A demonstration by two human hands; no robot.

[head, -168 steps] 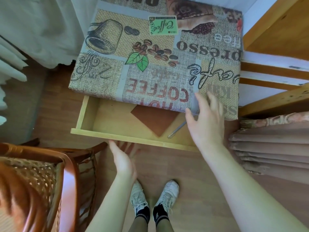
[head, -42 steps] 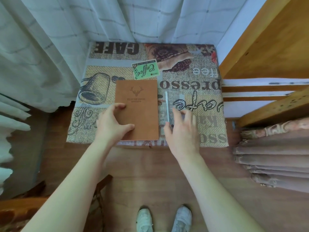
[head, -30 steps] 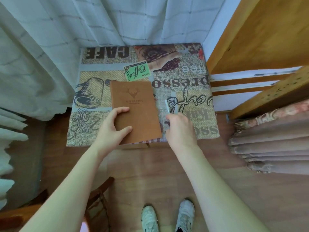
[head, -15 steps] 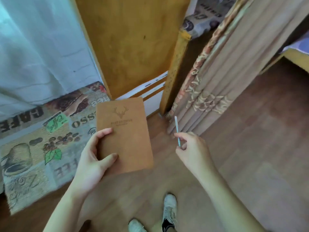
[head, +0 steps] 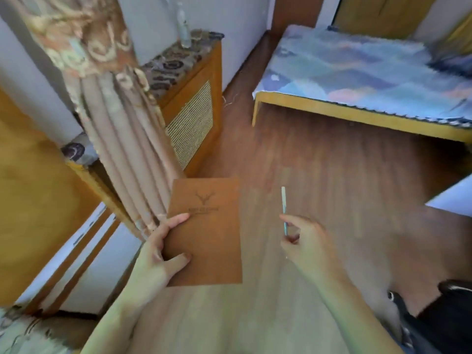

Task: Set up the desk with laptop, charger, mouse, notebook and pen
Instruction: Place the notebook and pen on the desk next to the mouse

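Observation:
My left hand [head: 155, 261] grips a brown notebook [head: 208, 233] with a deer-head emblem by its left edge and holds it flat in the air over the wooden floor. To its right, my right hand [head: 309, 246] pinches a slim light-blue pen [head: 283, 208], which points upward. Both are carried at about the same height, a short gap apart. No laptop, charger or mouse is in view.
A gathered brown curtain [head: 122, 118] hangs just left of the notebook. Behind it stands a wooden cabinet [head: 194, 118] with a patterned cloth and a bottle [head: 183, 24] on top. A bed [head: 362, 80] with a blue cover fills the upper right. Wooden floor [head: 332, 175] lies ahead.
I lifted the notebook and pen off the coffee-print table and turned away to the right; the table has dropped out of view, and the cabinet and bed have come into view.

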